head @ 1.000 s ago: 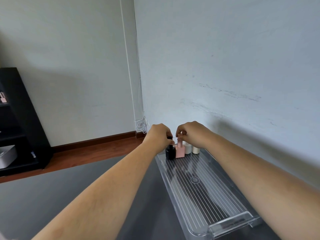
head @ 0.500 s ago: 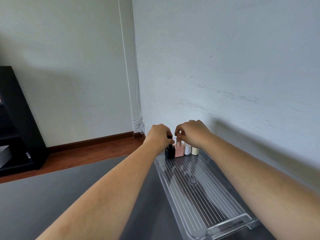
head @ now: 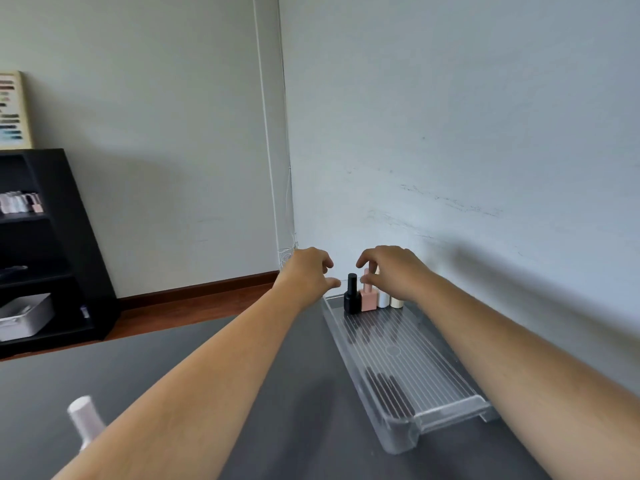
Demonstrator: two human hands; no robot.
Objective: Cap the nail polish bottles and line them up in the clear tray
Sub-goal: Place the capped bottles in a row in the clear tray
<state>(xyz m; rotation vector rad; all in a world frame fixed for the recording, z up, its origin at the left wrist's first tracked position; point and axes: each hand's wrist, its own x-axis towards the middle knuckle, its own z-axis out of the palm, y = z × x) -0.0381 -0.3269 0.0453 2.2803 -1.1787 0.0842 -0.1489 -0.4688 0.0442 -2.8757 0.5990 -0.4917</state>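
A clear ribbed tray (head: 446, 415) lies lengthwise on the dark grey table by the right wall. At its far end a row of capped bottles stands upright: a black bottle (head: 352, 299), a pink bottle (head: 368, 299), a white bottle (head: 383, 300) and a cream bottle (head: 397, 302). My left hand (head: 309, 271) hovers just left of the black bottle, fingers apart, holding nothing. My right hand (head: 391, 268) hangs over the pink bottle's cap with fingers loosely spread; its palm hides the white and cream caps. Another white-capped bottle (head: 85, 419) stands near the table's front left, partly behind my left forearm.
A black shelf unit (head: 41, 244) stands on the wooden floor at far left, with small bottles on one shelf and a grey bin low down. The wall runs close along the tray's right side. A thin cable hangs in the room corner (head: 289, 216).
Both hands have let go of the black and pink bottles and lifted slightly apart. The view has tilted, bringing the front-left bottle into sight.
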